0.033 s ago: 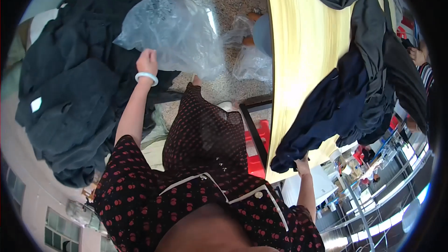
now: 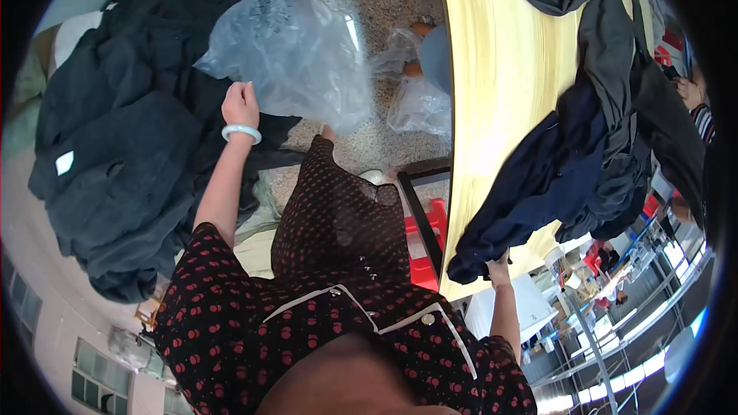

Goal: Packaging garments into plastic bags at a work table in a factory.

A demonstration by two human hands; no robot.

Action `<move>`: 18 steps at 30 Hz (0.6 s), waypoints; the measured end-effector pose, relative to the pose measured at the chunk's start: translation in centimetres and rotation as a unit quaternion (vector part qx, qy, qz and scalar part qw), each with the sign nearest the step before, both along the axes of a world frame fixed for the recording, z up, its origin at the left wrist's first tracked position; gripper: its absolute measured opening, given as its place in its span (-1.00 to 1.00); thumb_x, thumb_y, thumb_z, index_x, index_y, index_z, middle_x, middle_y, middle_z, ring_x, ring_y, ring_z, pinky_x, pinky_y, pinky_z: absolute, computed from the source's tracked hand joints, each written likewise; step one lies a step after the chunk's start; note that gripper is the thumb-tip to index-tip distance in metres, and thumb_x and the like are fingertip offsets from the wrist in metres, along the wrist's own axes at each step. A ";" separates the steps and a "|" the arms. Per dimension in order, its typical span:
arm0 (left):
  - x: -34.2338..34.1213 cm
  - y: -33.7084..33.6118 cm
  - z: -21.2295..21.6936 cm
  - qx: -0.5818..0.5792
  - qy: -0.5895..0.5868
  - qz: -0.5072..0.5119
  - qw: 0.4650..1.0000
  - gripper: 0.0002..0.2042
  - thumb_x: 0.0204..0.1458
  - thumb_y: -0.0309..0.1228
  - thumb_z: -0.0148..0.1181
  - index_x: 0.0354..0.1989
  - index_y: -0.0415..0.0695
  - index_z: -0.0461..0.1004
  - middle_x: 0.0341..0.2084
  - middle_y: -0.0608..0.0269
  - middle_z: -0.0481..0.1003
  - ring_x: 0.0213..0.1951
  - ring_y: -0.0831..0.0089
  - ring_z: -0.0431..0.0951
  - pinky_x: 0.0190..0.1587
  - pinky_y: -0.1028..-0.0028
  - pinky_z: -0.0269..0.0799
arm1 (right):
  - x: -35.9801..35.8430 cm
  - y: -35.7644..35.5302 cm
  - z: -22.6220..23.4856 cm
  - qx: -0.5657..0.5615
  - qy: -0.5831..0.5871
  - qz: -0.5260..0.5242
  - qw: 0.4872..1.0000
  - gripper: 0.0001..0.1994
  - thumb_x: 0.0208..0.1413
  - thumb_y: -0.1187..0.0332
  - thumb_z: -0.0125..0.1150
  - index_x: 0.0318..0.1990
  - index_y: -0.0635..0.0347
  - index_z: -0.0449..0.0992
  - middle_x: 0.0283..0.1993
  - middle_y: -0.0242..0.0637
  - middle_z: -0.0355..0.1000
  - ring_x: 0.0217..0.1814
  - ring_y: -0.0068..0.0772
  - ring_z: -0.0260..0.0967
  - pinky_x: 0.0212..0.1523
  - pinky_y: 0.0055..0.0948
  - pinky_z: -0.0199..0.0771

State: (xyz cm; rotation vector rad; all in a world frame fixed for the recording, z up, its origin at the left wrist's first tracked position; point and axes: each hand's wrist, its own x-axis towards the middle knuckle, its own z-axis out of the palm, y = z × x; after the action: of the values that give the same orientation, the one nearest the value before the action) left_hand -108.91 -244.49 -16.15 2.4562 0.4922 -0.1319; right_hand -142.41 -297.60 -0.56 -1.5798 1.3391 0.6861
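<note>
The left hand (image 2: 240, 104), upper left, pinches the edge of a clear plastic bag (image 2: 288, 46) (maybe to lift it), while the right hand (image 2: 498, 267), lower right, grips a dark blue garment (image 2: 538, 184) hanging off the yellow table (image 2: 492, 69).

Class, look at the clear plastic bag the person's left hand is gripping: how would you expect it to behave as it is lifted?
The clear plastic bag is thin and crumpled, so it will probably flop and sag rather than hold a shape. The left hand pinches only its edge, so it likely weighs little. Its glossy film looks slippery, so it may slide off the dark garments easily.
</note>
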 end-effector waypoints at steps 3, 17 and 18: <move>-2.5 -6.8 1.6 -0.033 -0.070 -0.120 0.990 -0.87 -0.17 -0.39 0.05 -0.49 -0.18 0.36 -0.47 0.06 0.34 -0.32 0.10 0.32 -0.28 0.29 0.24 | -2.3 -0.3 -1.8 -0.099 -0.051 0.069 0.991 -0.29 -0.18 0.52 0.13 0.15 0.16 -0.11 0.07 -0.24 0.10 0.04 -0.35 0.10 0.02 -0.49 0.12; -7.0 3.2 -34.3 0.454 0.510 -0.362 0.635 -0.64 -0.10 -0.09 -0.05 -0.19 -0.01 0.43 -0.15 0.25 0.39 -0.07 0.41 0.36 -0.02 0.22 0.13 | -3.8 2.7 -0.5 -0.172 -0.038 -0.021 0.984 -0.46 0.04 0.34 -0.06 0.15 0.21 -0.08 0.16 -0.20 -0.04 0.15 -0.27 -0.04 0.15 -0.36 -0.07; -7.6 4.4 -33.6 0.390 0.532 -0.321 0.679 -0.66 -0.12 -0.13 -0.03 -0.19 0.00 0.42 -0.10 0.21 0.34 -0.05 0.38 0.33 -0.06 0.27 0.17 | -3.1 2.8 -0.9 -0.182 -0.048 -0.020 0.982 -0.47 0.04 0.32 -0.07 0.15 0.21 -0.08 0.16 -0.20 -0.04 0.15 -0.27 -0.04 0.15 -0.35 -0.07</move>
State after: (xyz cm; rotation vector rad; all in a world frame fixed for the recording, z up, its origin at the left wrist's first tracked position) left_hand -116.49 -240.08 -49.79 3.0067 0.0488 -2.1258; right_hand -145.50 -294.78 -1.43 -1.8424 1.4792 0.3466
